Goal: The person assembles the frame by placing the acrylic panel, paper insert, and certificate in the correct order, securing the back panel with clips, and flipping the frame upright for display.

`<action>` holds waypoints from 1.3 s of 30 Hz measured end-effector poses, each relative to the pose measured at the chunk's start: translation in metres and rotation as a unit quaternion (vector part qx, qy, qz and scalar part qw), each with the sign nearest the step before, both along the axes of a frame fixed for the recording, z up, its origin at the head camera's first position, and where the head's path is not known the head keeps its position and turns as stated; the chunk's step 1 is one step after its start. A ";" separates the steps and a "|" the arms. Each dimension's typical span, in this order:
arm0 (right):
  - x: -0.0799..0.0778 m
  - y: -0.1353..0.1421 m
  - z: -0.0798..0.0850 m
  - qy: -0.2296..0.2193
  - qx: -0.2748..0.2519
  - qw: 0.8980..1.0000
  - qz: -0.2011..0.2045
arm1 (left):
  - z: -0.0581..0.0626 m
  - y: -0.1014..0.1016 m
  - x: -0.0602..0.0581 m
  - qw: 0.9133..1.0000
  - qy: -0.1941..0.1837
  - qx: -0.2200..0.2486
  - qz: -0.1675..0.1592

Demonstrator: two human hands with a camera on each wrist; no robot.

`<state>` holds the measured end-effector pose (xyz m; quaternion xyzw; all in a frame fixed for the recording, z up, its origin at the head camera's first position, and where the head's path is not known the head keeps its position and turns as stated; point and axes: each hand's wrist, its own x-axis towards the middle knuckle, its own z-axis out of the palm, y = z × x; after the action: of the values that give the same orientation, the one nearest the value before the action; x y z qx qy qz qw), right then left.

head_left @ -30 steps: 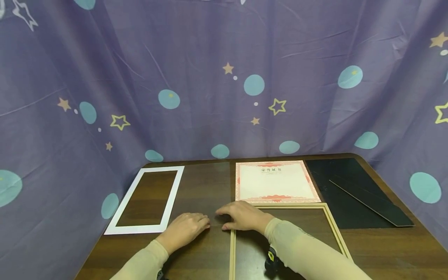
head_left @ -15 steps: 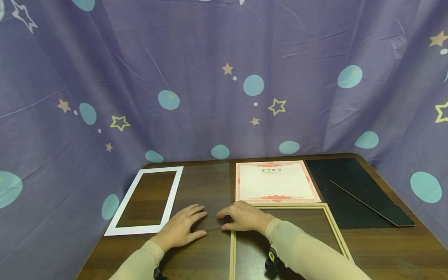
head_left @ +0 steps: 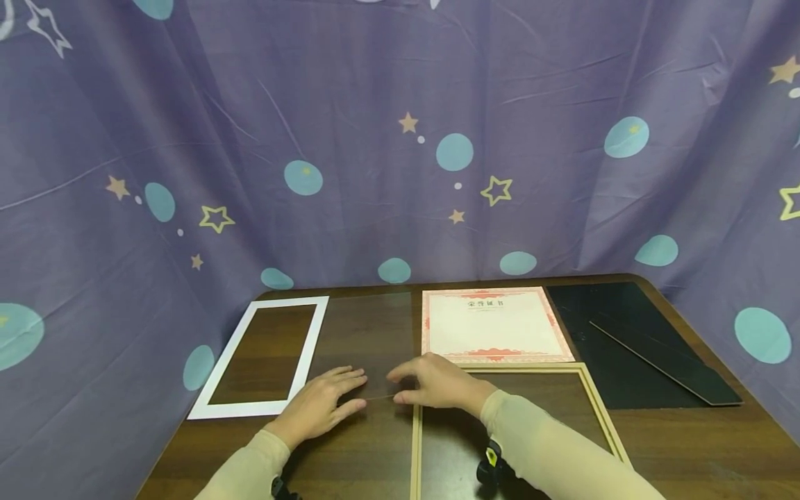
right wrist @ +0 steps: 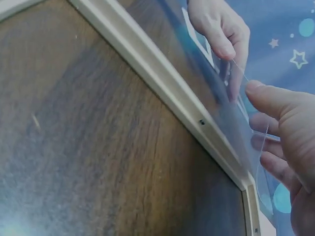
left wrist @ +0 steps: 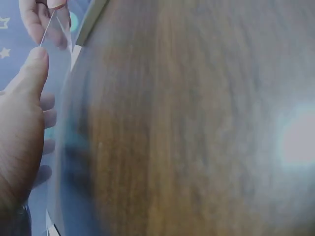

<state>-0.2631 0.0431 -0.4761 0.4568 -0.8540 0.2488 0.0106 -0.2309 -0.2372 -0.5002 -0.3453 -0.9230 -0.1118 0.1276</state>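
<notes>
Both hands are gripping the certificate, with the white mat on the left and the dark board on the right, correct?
No, the left hand and right hand grip a clear sheet, not the certificate; the right wrist view shows it. The white mat is indeed left, the dark board right.

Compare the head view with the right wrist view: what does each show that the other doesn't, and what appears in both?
Only the head view: the black board, the lettering on the certificate, and the pale sleeves.

Only the right wrist view: small dark specks on the frame, and the right hand's fingertips seen through the clear sheet.

Both: the frame, the clear sheet, both hands including the left hand, the wooden table and the patterned curtain.
</notes>
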 end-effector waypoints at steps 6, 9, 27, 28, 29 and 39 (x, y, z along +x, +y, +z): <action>0.006 0.007 0.005 -0.027 -0.059 0.997 -0.044 | 0.005 0.005 0.005 0.999 -0.005 0.035 -0.002; 0.012 0.010 0.008 -0.074 -0.100 0.989 -0.083 | 0.008 0.007 0.010 0.998 -0.009 0.062 -0.003; 0.023 0.019 0.011 -0.509 -0.396 0.760 -0.085 | 0.013 0.037 0.043 0.993 0.050 0.108 0.019; 0.023 0.020 0.011 -0.510 -0.392 0.761 -0.083 | 0.014 0.039 0.045 0.993 0.052 0.105 0.020; 0.023 0.021 0.011 -0.507 -0.387 0.766 -0.082 | 0.015 0.041 0.046 0.993 0.055 0.100 0.021; 0.030 0.072 0.024 -0.449 -0.357 0.818 -0.042 | 0.025 0.058 0.047 0.991 0.069 0.116 0.007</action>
<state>-0.2334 0.1150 -0.4518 0.2227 -0.6338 0.7128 -0.2016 -0.1840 -0.1793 -0.4753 -0.3282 -0.8953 -0.1936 0.2308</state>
